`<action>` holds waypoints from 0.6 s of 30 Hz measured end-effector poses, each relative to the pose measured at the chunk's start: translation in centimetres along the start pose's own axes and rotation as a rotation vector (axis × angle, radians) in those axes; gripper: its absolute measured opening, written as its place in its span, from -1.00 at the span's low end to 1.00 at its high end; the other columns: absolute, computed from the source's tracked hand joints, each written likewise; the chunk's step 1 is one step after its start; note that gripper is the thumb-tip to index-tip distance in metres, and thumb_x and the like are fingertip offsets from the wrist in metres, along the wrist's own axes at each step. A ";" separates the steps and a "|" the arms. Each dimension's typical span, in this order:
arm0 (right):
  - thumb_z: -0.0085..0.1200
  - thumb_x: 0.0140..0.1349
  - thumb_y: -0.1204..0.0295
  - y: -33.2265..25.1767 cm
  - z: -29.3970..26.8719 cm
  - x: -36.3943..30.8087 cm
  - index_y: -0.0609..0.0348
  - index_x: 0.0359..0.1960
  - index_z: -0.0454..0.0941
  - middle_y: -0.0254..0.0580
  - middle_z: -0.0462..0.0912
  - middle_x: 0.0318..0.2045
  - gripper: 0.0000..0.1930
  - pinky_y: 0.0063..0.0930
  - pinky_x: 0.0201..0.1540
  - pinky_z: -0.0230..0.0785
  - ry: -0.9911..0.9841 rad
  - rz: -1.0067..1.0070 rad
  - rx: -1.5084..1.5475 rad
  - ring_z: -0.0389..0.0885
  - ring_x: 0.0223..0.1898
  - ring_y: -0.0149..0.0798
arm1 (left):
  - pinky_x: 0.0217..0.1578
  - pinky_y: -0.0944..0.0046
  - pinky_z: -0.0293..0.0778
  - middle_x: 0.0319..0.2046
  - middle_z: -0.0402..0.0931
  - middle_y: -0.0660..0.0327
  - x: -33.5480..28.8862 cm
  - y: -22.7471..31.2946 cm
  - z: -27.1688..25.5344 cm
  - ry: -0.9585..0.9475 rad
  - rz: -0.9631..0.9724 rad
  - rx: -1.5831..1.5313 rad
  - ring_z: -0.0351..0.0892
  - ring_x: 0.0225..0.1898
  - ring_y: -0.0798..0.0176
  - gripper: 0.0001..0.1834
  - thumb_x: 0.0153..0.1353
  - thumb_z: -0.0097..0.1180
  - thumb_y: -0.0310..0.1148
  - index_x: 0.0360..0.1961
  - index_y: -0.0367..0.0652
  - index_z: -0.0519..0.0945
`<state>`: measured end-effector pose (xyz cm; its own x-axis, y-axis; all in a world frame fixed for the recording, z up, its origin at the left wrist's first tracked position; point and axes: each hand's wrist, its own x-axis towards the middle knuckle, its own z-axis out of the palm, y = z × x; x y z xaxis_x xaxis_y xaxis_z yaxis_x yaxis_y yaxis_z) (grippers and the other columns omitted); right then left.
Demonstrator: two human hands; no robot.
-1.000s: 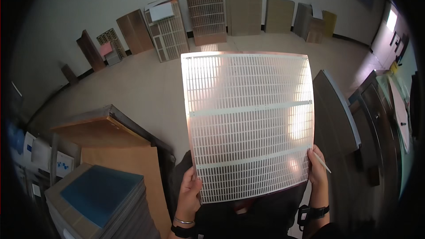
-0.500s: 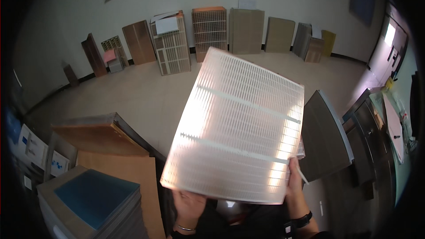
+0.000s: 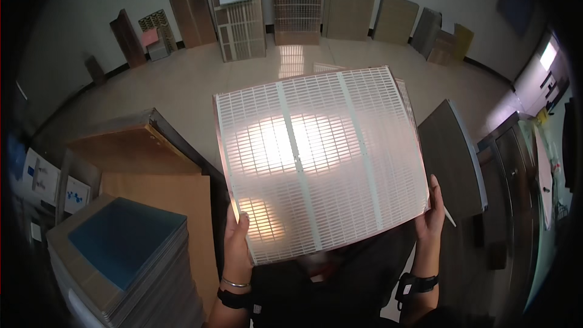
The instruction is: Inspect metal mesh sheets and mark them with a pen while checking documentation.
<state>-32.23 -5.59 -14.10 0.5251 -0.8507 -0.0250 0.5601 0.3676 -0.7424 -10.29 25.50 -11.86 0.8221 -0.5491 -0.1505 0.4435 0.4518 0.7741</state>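
Hands both grasping one large slotted panel, white and shiny, held up flat before the person, tilted a little with its left edge lower. Left hand clenched on the panel's lower left corner, thumb on the face. Right hand closed on the lower right edge, fingers lying up along the rim. Bright light glare sits on the panel's middle; two plain bands run top to bottom across the rows of slots. Dark watch band on each wrist, thin bracelet on the left.

Stack of flat sheets, top one blue, low at left. Brown boards just beyond the stack. Dark grey board to the right of the panel. Pale floor behind, with more panels and boards leaning upright against the far wall.
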 end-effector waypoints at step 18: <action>-0.06 0.30 0.44 -0.5 2.7 -2.2 0.38 0.08 0.30 0.03 0.53 -0.10 -0.63 -0.45 -0.03 0.45 -0.038 0.054 -0.178 0.56 -0.09 -0.25 | 0.11 0.30 0.28 0.16 0.28 0.06 1.4 0.0 -1.2 0.116 0.164 0.238 0.34 0.12 0.25 -0.50 0.36 -0.21 -0.39 0.29 -0.31 0.11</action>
<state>-31.93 -2.94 -11.88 0.5773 -0.8153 -0.0450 0.4097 0.3369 -0.8477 -8.74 25.62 -12.84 0.9169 -0.3928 -0.0705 0.2171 0.3427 0.9140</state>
